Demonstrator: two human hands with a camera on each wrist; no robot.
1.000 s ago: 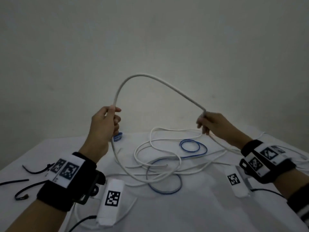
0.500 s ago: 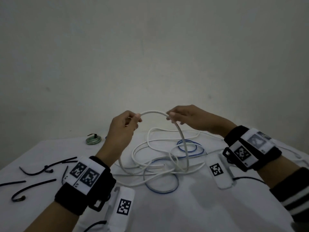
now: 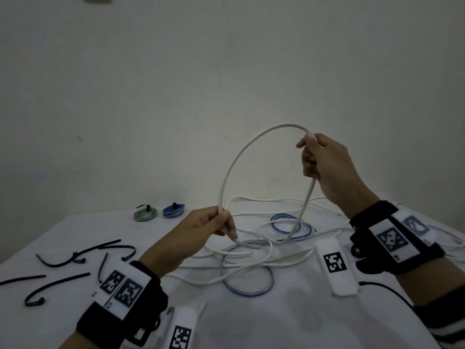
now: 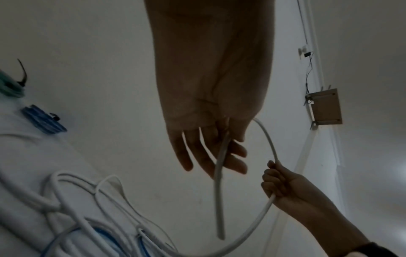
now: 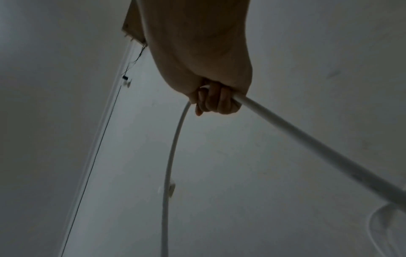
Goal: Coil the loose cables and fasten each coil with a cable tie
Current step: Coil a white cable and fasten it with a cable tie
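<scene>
A stiff white cable (image 3: 251, 139) arcs through the air in one wide loop between my hands. My left hand (image 3: 222, 217) pinches it low, near its free end, which pokes down past the fingers (image 4: 232, 161). My right hand (image 3: 310, 152) is raised higher on the right and grips the cable in a closed fist (image 5: 215, 100). The rest of the white cable drops to a tangle (image 3: 266, 199) on the table, mixed with a loose blue cable (image 3: 247, 293). Several black cable ties (image 3: 57, 283) lie at the left.
A green coil (image 3: 145, 214) and a blue coil (image 3: 174, 210), each bound with a black tie, sit at the table's far edge by the wall. White marker blocks (image 3: 336, 265) lie near my wrists. The white table (image 3: 302, 323) reaches to the wall.
The hands, close together half a second ago, have drawn apart. The right hand rose up and to the right and the left hand dropped lower, so the loop is wider.
</scene>
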